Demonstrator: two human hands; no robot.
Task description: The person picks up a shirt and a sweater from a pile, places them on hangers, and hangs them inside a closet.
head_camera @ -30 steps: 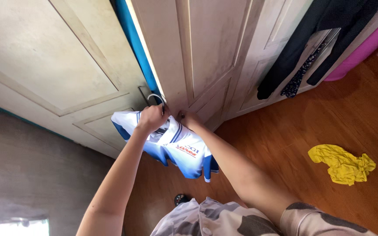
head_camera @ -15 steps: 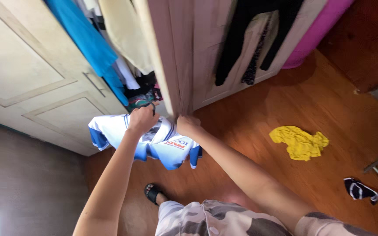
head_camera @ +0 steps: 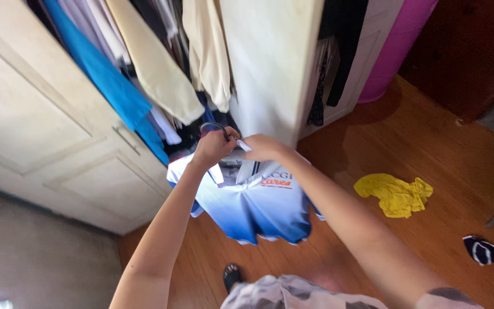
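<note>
Down at 6 o'clock, close by, a dark shoe (head_camera: 231, 276) on the wooden floor (head_camera: 430, 149). Just above that, in the middle, a blue and white shirt (head_camera: 253, 206) hanging in the air, clear of the floor. Left hand (head_camera: 212, 147) closed tight around the dark hanger (head_camera: 215, 126) at the shirt's neck. Right hand (head_camera: 261, 147) just beside it, fingers pinched on the collar.

Out at 3 o'clock, a yellow cloth (head_camera: 395, 193) crumpled on the floor. Past it, at 4 o'clock, a small dark cloth (head_camera: 487, 252).

Farther off, at 12 o'clock, an open wardrobe with a pale door (head_camera: 270, 63). Inside, at 11 o'clock, a bright blue top (head_camera: 107, 80) and a cream top (head_camera: 155, 68), packed close together.

Looks like the step of holding the shirt up on its hanger, right in front of the wardrobe. Getting it in among those clothes calls for a raised hook and a free gap.
</note>
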